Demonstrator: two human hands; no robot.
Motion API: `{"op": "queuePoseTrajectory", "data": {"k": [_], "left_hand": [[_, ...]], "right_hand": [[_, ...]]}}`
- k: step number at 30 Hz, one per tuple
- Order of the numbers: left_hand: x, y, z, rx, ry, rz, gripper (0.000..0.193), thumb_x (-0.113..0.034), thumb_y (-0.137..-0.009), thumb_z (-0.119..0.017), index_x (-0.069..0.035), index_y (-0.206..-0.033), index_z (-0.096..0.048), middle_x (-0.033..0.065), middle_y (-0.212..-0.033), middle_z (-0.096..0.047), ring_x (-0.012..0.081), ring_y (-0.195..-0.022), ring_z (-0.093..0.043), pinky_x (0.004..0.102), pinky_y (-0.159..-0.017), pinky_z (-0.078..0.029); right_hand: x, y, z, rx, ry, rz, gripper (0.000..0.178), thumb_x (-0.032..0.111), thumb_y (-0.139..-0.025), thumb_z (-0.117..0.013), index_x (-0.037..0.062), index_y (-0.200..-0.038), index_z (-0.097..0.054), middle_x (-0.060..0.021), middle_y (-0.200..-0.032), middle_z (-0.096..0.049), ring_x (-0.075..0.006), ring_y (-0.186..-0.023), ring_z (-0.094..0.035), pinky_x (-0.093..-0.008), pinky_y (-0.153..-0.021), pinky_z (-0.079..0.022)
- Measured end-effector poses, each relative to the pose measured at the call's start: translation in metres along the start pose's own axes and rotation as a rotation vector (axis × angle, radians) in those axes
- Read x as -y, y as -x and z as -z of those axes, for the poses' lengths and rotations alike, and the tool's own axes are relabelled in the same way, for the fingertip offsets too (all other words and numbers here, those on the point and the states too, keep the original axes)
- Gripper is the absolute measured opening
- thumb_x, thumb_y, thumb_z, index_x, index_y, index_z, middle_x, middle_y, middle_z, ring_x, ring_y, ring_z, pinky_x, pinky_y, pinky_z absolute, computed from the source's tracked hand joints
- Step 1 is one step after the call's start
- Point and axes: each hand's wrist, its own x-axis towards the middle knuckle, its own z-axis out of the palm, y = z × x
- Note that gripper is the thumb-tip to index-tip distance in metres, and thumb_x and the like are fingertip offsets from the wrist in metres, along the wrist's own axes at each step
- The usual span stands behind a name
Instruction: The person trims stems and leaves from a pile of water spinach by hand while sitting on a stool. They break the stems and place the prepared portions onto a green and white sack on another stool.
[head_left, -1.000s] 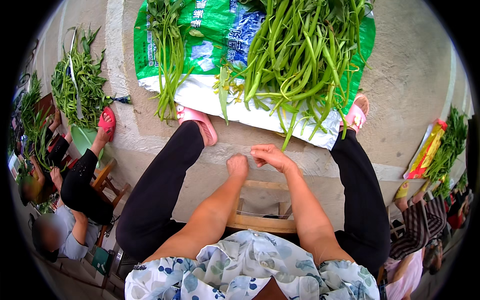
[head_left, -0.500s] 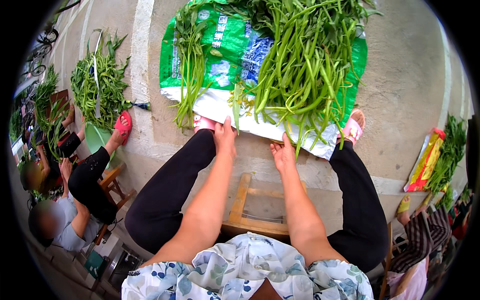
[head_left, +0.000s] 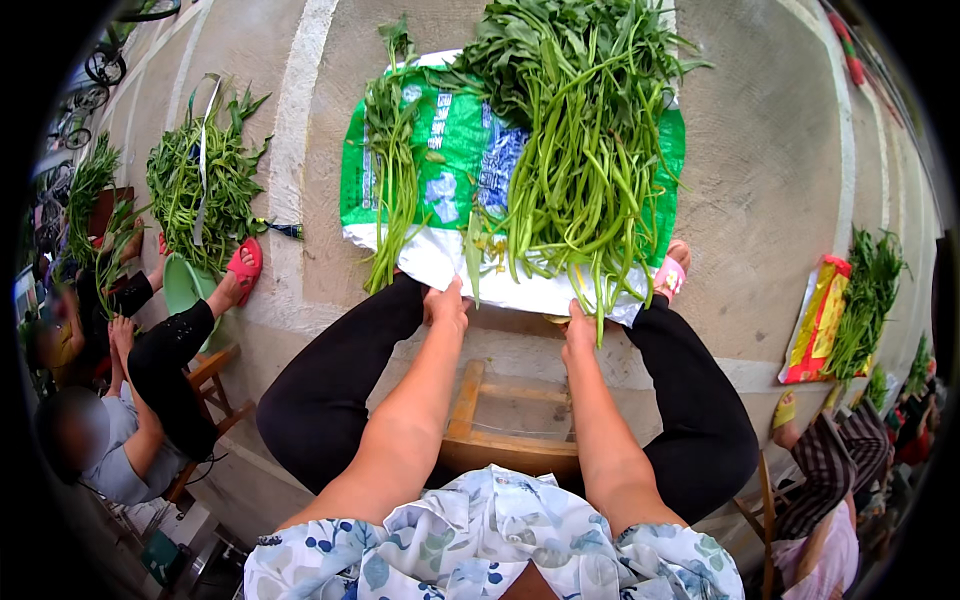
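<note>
My left hand (head_left: 446, 305) is closed on the near white edge of a green and white plastic sack (head_left: 355, 190) spread flat in front of me. Farther right along that edge, my right hand (head_left: 578, 328) is closed on it too, with its fingertips partly hidden under the plastic. A big heap of long-stemmed leafy greens (head_left: 585, 170), like water spinach, covers the sack's right half, some stems hanging over the near edge. On the left side lies a thinner bunch of the same greens (head_left: 395, 190). Loose leaf bits are scattered between them.
I sit above a wooden stool (head_left: 510, 450). At left, a person in red slippers (head_left: 245, 268) sits by a green basin (head_left: 185, 285) and a tied bundle of greens (head_left: 205, 175). At right are a red and yellow sack (head_left: 818, 325), more greens (head_left: 865, 300) and another seated person.
Both hands have gone from loosely extended fingers to closed on the sack's near edge. The sack and its greens sit a little lower in view, partly from the camera shifting.
</note>
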Motion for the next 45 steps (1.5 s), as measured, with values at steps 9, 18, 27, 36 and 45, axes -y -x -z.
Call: {"op": "queuePoseTrajectory", "data": {"k": [9, 18, 27, 36, 45], "left_hand": [[0.024, 0.003, 0.025, -0.027, 0.024, 0.004, 0.026, -0.001, -0.077, -0.058, -0.005, -0.102, -0.053, 0.0071, -0.098, -0.056, 0.0230, -0.082, -0.057, 0.0422, -0.062, -0.050], [0.044, -0.001, 0.058, -0.091, -0.133, 0.097, 0.026, 0.001, -0.076, -0.056, -0.004, -0.101, -0.051, 0.0104, -0.100, -0.055, 0.0258, -0.085, -0.056, 0.0454, -0.069, -0.051], [0.017, 0.004, 0.053, 0.015, -0.296, 0.134, 0.030, -0.008, -0.080, -0.054, -0.005, -0.108, -0.043, 0.0129, -0.095, -0.056, 0.0268, -0.082, -0.060, 0.0450, -0.071, -0.051], [-0.183, 0.032, 0.010, 0.570, -1.791, 0.071, 0.040, -0.036, -0.084, -0.049, 0.003, -0.090, -0.056, 0.0152, -0.071, -0.064, 0.0221, -0.057, -0.063, 0.0339, -0.048, -0.052], [-0.192, -0.145, 0.109, -0.115, -1.385, -1.031, 0.053, -0.031, -0.074, -0.060, -0.002, -0.115, -0.043, 0.0210, -0.107, -0.054, 0.0335, -0.097, -0.054, 0.0394, -0.084, -0.042]], "right_hand": [[-0.020, 0.014, 0.023, -0.060, 0.188, -0.101, 0.033, 0.024, -0.082, -0.058, 0.0038, -0.104, -0.043, -0.0068, -0.080, -0.055, -0.0137, -0.054, -0.052, -0.0229, -0.040, -0.042], [-0.066, 0.018, 0.049, -0.089, 0.263, -0.258, 0.034, 0.025, -0.084, -0.055, 0.0073, -0.109, -0.041, -0.0073, -0.088, -0.052, -0.0140, -0.057, -0.050, -0.0221, -0.035, -0.040], [-0.063, 0.016, 0.035, -0.102, 0.290, -0.329, 0.033, 0.028, -0.083, -0.054, 0.0077, -0.108, -0.045, -0.0072, -0.089, -0.052, -0.0149, -0.057, -0.048, -0.0228, -0.036, -0.040], [-0.087, -0.012, 0.041, -0.039, 0.284, -0.305, 0.025, 0.027, -0.082, -0.055, 0.0086, -0.098, -0.050, -0.0075, -0.079, -0.056, -0.0179, -0.058, -0.053, -0.0271, -0.040, -0.043], [-0.089, -0.013, 0.052, -0.104, 0.425, -0.275, 0.025, 0.025, -0.081, -0.057, 0.0054, -0.095, -0.051, -0.0073, -0.074, -0.056, -0.0170, -0.051, -0.052, -0.0245, -0.035, -0.041]]}}
